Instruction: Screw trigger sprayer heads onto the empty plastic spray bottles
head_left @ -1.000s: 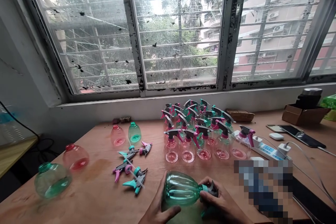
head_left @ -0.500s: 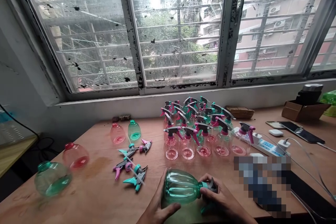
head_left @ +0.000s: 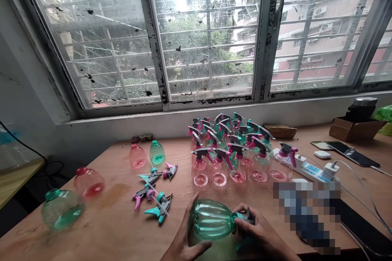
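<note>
Over the table (head_left: 119, 232), spread left hand (head_left: 184, 236) and curled right hand (head_left: 256, 226) grip a green bottle (head_left: 212, 219).

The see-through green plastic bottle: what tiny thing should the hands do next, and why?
Perhaps a small twist of the grey-and-teal plastic spray head by the right hand, which grips it at the neck of the see-through green plastic bottle, while the left hand cups the bottle's base, steadying it.

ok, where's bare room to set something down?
Brown tabletop, front left: between the leftmost green plastic bottle and the left hand. A narrower gap: between loose grey plastic trigger heads and clustered translucent plastic spray bottles. Crowded: right, around white rectangular power strip.
</note>
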